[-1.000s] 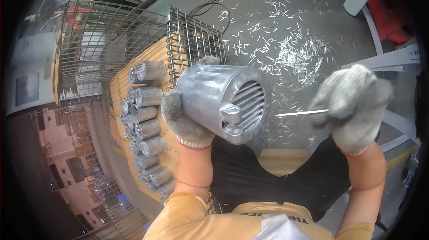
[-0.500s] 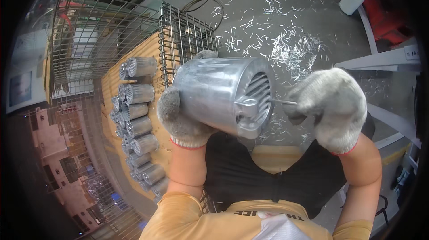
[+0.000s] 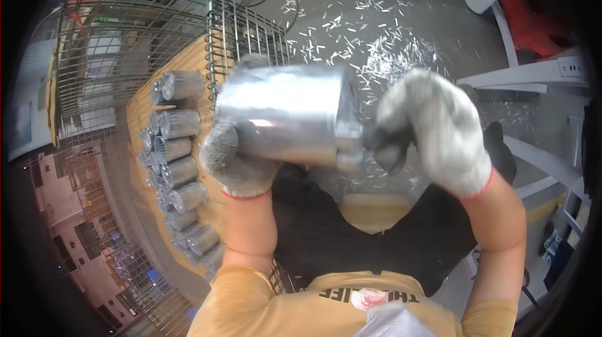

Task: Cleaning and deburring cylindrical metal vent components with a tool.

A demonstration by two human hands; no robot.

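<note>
A large silvery cast-metal cylinder lies sideways in front of me, blurred by motion. My left hand, in a grey-white knit glove, is wrapped round its left end, the thumb side low and other fingers behind. At the cylinder's right end, the slotted face is turned mostly out of sight. My right hand, gloved likewise, is curled close by that face, its darkened fingertips pinched together. The thin metal rod it gripped a moment ago is now hidden, by the fingers or the cylinder's end.
On cardboard inside a wire mesh cage at my left, several similar cylinders lie in rows. Shiny metal slivers litter the grey floor. White machine legs and a red object stand at the right.
The cylinder has shifted left and upward and turned, so its slotted face shows less. My right hand has moved left toward it, and the rod has gone out of sight.
</note>
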